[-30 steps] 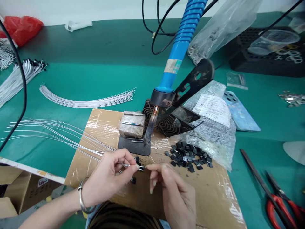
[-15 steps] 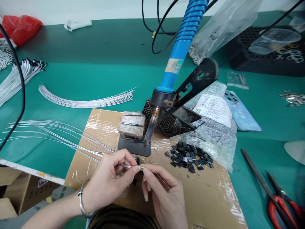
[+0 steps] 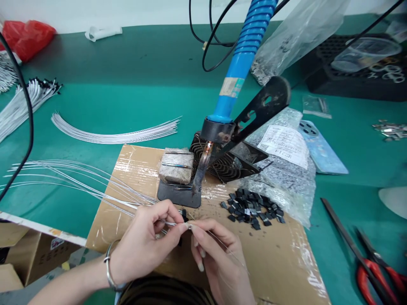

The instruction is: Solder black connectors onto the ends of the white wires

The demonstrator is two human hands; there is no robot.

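My left hand is closed, thumb and index finger pinched on a thin white wire. Several other white wires trail from under it to the left across the cardboard. Just to its right, my right hand is closed too, pinching at the same spot. A very fine strand runs over its fingers. The fingertips of both hands nearly touch, so the exact point where wire and strand meet is hidden. Small black pieces lie partly covered behind my left fingers.
A blue-handled soldering iron rests in its black stand above the cardboard sheet. Behind my hands sits a wrapped block with metal pins. Black tabs are piled right; red-handled scissors lie farther right. A wire bundle lies left.
My right hand has shifted very slightly right and down, its lower fingers moving a little. The left hand keeps its pinch in nearly the same place.
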